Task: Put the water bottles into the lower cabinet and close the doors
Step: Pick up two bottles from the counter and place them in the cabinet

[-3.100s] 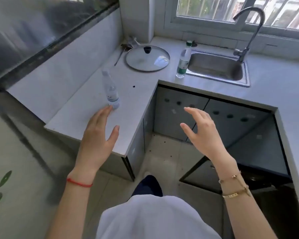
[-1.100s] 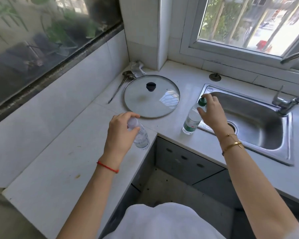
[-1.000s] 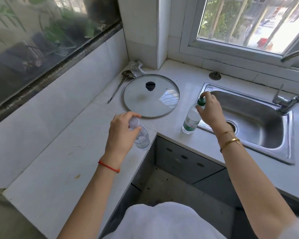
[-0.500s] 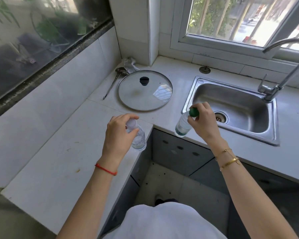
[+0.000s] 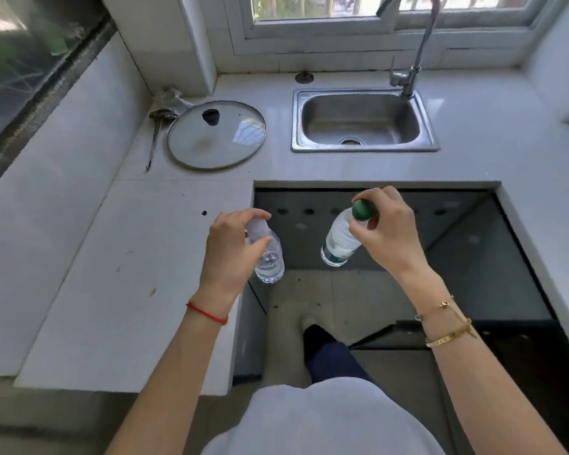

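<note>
step: carry to cabinet | left hand (image 5: 230, 254) grips clear bottle (image 5: 269, 257) | right hand (image 5: 386, 233) grips green-capped bottle (image 5: 339, 241) by neck | advice: lower both upright past desk (image 5: 145, 257) edge

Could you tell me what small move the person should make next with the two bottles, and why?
Probably lower both toward the open cabinet door at lower right: the left hand grips the clear bottle, the right hand the green-capped bottle, both off the counter.

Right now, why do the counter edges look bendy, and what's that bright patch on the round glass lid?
Head view: the wide-angle lens bows the white stone counter edges toward the frame's sides; the bright patch on the round glass pot lid is the window reflected. The clear white-capped bottle in the left hand looks slightly smeared, while the green-capped bottle in the right hand stays sharper.
</note>
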`<state>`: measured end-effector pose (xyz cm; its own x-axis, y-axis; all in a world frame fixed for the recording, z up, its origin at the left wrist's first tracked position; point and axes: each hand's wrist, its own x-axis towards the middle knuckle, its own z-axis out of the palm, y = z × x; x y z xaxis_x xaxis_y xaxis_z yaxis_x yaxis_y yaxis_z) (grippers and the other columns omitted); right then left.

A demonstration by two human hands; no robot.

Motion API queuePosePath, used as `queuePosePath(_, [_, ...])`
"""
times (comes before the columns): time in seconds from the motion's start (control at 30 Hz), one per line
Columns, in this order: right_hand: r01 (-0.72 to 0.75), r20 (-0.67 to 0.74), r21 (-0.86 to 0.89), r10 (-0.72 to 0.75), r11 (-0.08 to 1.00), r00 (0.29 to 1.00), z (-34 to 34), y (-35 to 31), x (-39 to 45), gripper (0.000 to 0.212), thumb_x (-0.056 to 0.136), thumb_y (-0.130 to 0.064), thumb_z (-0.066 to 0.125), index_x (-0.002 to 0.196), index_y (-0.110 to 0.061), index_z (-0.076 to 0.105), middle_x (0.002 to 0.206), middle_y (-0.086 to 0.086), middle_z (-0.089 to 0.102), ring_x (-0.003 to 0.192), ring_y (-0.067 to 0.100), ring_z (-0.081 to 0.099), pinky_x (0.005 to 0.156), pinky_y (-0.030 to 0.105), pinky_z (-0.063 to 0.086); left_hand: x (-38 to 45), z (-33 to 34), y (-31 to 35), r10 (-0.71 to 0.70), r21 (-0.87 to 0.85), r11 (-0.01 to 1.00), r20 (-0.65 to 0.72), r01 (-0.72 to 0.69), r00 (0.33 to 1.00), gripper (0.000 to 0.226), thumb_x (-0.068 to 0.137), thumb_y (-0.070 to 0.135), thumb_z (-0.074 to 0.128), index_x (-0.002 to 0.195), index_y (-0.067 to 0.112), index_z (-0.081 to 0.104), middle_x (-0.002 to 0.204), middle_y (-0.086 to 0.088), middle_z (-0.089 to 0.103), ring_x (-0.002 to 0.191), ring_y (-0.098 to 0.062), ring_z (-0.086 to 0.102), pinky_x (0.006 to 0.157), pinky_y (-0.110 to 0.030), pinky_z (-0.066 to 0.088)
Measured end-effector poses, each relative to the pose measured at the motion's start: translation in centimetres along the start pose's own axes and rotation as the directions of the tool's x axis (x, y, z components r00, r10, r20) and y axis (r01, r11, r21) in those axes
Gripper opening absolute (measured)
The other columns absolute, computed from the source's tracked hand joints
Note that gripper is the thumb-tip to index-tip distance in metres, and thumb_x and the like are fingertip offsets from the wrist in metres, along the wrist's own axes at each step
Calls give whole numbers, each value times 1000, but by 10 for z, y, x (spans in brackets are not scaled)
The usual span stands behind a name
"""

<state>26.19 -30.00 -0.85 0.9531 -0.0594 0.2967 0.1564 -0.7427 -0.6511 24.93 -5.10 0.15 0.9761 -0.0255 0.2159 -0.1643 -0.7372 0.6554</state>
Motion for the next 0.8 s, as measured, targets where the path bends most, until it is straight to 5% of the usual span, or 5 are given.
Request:
queuePosePath(0.2, [-143,-124,2,143,990,982,-53,-4,-105,22,78,-12,70,97,-16,62,93,-1,54,75,6,51,67,8,39,-57,12,42,170,-79,984,136,-160,976,33,74,11,79,104,23,72,94,11,67,87,-12,57,79,-26,52])
queuePosePath(0.53, [-424,-324,-44,388,905,863,-132,22,-272,23,78,-10,70,98,-15,59,96,1,52,78,10,53,68,9,41,-137,78,140,443,-221,896,358,-386,822,31,75,9,75,103,22,70,82,21,56,88,-17,59,79,-37,55])
queuePosePath(0.7, [-588,-402,-28,529,808,747,-158,57,-343,21,78,-12,70,95,-17,59,93,-1,51,72,6,52,64,9,38,-180,135,181,491,-253,871,463,-421,738,31,73,8,75,99,25,69,85,12,65,82,-9,52,72,-7,41])
queuePosePath(0.8, [-649,-417,-32,580,760,700,-162,82,-376,19,79,-11,69,94,-16,57,94,-2,49,68,3,52,62,9,37,-205,175,196,466,-283,885,542,-370,700,31,73,11,74,99,28,70,87,7,66,85,-7,52,70,-10,38])
